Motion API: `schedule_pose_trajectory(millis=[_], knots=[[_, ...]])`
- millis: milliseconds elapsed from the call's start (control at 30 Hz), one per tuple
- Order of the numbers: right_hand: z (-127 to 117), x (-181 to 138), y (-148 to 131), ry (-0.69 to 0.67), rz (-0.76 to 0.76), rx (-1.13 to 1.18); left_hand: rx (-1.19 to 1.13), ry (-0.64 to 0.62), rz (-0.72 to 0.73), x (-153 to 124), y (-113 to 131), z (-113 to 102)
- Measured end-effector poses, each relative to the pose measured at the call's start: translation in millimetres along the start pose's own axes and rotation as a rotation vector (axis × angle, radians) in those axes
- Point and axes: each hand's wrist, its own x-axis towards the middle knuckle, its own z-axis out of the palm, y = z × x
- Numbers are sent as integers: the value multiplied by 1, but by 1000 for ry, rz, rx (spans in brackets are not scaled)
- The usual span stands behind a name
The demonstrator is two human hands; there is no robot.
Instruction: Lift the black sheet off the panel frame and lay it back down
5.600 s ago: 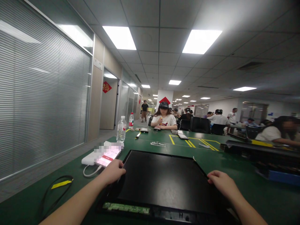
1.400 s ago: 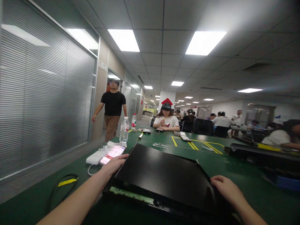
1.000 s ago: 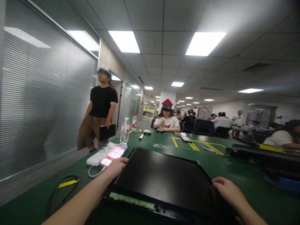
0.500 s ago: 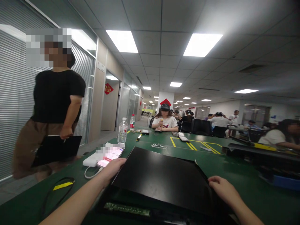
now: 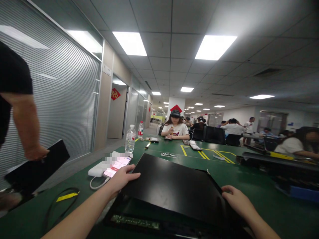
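A flat black screen panel (image 5: 164, 186) lies before me, its near side raised a little over a dark frame. Along the frame's near edge shows a strip of green circuit board (image 5: 134, 221). At the panel's left edge is my left hand (image 5: 122, 179), thumb over the top surface and the other fingers along the side. My right hand (image 5: 235, 197) has its bent fingers closed on the right edge; the fingertips there are partly hidden.
Left of the panel are a lit phone (image 5: 117, 167), a white box (image 5: 96, 170) with a cable, and a black strap (image 5: 53, 207) with a yellow tag. A water bottle (image 5: 130, 139) stands beyond. Dark panels (image 5: 271, 166) are stacked right. A co-worker (image 5: 175, 129) sits opposite.
My left hand has shifted, its thumb now further over the panel. The panel's far left corner has risen slightly. A person carrying a black folder has moved left, partly out of view.
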Motion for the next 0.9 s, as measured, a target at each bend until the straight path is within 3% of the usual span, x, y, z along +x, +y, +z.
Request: schedule_pose_trajectory(millis=[233,567,900], knots=[[6,10,7,-1,27,-8,63,168,73,9,-7,-4],[8,10,7,2,13,-1,-121,100,2,12,-11,-4],[9,15,12,-23,8,43,-108,110,-37,10,-8,-4]])
